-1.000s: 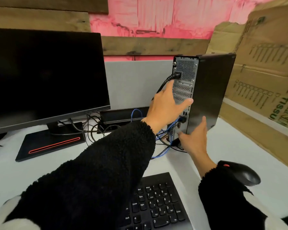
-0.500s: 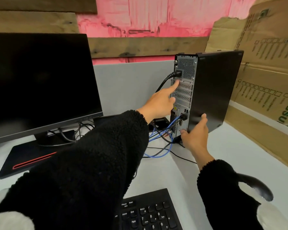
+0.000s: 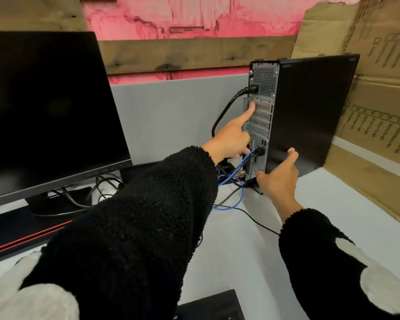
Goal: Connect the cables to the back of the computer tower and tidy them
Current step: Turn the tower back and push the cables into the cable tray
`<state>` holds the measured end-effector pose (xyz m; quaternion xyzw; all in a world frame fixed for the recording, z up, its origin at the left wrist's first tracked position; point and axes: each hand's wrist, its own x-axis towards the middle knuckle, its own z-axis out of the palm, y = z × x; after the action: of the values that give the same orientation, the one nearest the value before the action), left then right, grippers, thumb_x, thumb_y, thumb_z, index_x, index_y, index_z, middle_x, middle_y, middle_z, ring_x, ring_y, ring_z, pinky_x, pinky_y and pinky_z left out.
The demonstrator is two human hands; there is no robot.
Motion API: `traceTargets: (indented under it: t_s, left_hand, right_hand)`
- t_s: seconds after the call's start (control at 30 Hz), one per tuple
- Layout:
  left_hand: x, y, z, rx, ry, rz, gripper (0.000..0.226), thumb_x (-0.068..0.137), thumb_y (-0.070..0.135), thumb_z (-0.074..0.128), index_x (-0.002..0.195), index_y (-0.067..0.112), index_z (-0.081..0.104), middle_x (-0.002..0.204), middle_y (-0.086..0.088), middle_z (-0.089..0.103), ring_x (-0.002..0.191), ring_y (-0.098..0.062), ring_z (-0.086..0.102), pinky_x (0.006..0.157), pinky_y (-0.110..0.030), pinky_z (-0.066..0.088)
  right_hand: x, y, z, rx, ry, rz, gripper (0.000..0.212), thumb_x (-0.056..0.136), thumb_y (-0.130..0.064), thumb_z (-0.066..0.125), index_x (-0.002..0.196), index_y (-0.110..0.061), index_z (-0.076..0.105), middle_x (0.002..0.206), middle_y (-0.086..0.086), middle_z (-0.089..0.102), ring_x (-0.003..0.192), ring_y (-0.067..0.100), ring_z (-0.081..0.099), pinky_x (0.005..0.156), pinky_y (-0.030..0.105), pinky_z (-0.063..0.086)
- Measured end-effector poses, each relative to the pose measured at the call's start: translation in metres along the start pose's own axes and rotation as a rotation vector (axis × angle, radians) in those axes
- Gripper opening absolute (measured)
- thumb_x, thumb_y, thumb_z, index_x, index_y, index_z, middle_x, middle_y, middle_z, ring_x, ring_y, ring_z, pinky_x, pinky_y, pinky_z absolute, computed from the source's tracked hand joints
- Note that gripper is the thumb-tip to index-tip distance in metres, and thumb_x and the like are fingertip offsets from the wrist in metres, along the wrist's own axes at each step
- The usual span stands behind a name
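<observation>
The computer tower [image 3: 310, 116] stands upright near the far right corner of the worktop [image 3: 252, 250], back panel facing left. The right hand [image 3: 278, 179] grips its lower rear edge; the left hand [image 3: 231, 139] holds nothing, index finger out on the slot covers just under the plugged-in power cable [image 3: 229, 107]. Honestly the risk I see is the tall, narrow case tipping or sliding if that finger pushes hard, or snagging the blue cable [image 3: 238, 192]. The lower ports are mostly hidden behind the hands and tangle, so I can't tell what's seated.
</observation>
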<state>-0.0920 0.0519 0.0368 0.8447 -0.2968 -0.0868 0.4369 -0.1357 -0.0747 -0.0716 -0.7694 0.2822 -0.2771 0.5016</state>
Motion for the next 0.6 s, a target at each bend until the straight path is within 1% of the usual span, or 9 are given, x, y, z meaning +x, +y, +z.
traceTargets:
  t_s: [0.07,0.1,0.17,0.23,0.27,0.33,0.4,0.5,0.6]
  left_hand:
    - [0.012,-0.007,0.003,-0.01,-0.022,-0.012,0.092,0.099,-0.009,0.032,0.156,0.058,0.005,0.145,-0.013,0.051,0.097,-0.027,0.075,0.072,-0.038,0.053]
    - [0.017,-0.011,0.003,-0.008,-0.029,-0.021,0.094,0.098,-0.01,0.033,0.156,0.059,0.004,0.124,-0.01,0.059,0.096,-0.027,0.073,0.069,-0.037,0.052]
    - [0.026,-0.018,0.002,-0.005,-0.032,-0.033,0.098,0.095,-0.01,0.035,0.155,0.061,0.003,0.087,0.009,0.045,0.09,-0.028,0.063,0.067,-0.039,0.05]
    - [0.033,-0.023,0.0,-0.022,-0.029,-0.032,0.1,0.094,-0.01,0.034,0.153,0.064,0.003,0.099,0.011,0.048,0.09,-0.027,0.06,0.07,-0.049,0.054]
    - [0.037,-0.025,-0.001,-0.04,-0.032,-0.03,0.101,0.094,-0.011,0.034,0.152,0.065,0.003,0.121,0.005,0.052,0.091,-0.027,0.063,0.075,-0.054,0.057]
    - [0.042,-0.03,-0.003,-0.077,-0.05,-0.016,0.098,0.098,-0.009,0.035,0.151,0.067,0.003,0.167,-0.003,0.024,0.09,-0.025,0.075,0.085,-0.056,0.057]
    - [0.046,-0.033,-0.005,-0.112,-0.052,0.004,0.091,0.103,-0.002,0.038,0.15,0.068,0.003,0.172,-0.005,0.004,0.072,-0.016,0.076,0.092,-0.06,0.055]
    - [0.059,-0.039,-0.008,-0.149,-0.022,0.036,0.08,0.108,0.007,0.04,0.153,0.063,0.004,0.166,-0.004,0.025,0.051,-0.005,0.059,0.089,-0.056,0.06]
    - [0.074,-0.052,-0.013,-0.174,0.015,0.054,0.076,0.108,0.009,0.04,0.154,0.061,0.01,0.159,-0.004,0.037,0.05,-0.006,0.048,0.079,-0.047,0.064]
  right_hand:
    - [0.009,0.0,0.003,-0.006,0.001,0.005,0.096,0.086,-0.01,0.081,0.155,-0.029,0.018,0.151,0.018,0.039,0.113,0.032,0.054,0.1,0.054,0.052]
    - [0.013,0.001,0.005,-0.006,-0.002,0.006,0.096,0.085,-0.01,0.081,0.155,-0.03,0.018,0.151,0.018,0.038,0.113,0.033,0.055,0.1,0.054,0.052]
    - [0.02,0.002,0.01,-0.008,-0.006,0.011,0.096,0.085,-0.011,0.081,0.154,-0.031,0.018,0.153,0.019,0.034,0.11,0.033,0.053,0.1,0.052,0.05]
    - [0.027,0.002,0.018,-0.002,-0.005,0.013,0.095,0.085,-0.012,0.081,0.154,-0.032,0.018,0.154,0.02,0.03,0.104,0.031,0.048,0.1,0.05,0.047]
    - [0.03,0.003,0.023,0.003,-0.001,0.016,0.095,0.085,-0.013,0.082,0.153,-0.032,0.018,0.154,0.02,0.028,0.103,0.033,0.049,0.098,0.05,0.046]
    - [0.034,0.003,0.032,0.011,0.014,0.027,0.095,0.085,-0.013,0.082,0.152,-0.033,0.018,0.154,0.019,0.027,0.108,0.039,0.053,0.094,0.049,0.048]
    - [0.038,0.003,0.04,0.013,0.035,0.033,0.094,0.084,-0.013,0.081,0.151,-0.034,0.018,0.153,0.019,0.026,0.11,0.043,0.055,0.092,0.05,0.05]
    - [0.043,0.002,0.052,0.018,0.06,0.048,0.094,0.084,-0.013,0.08,0.151,-0.034,0.018,0.153,0.018,0.024,0.104,0.041,0.054,0.087,0.047,0.049]
    - [0.046,0.001,0.061,0.012,0.072,0.051,0.095,0.085,-0.012,0.079,0.153,-0.034,0.016,0.155,0.018,0.022,0.106,0.041,0.052,0.083,0.044,0.043]
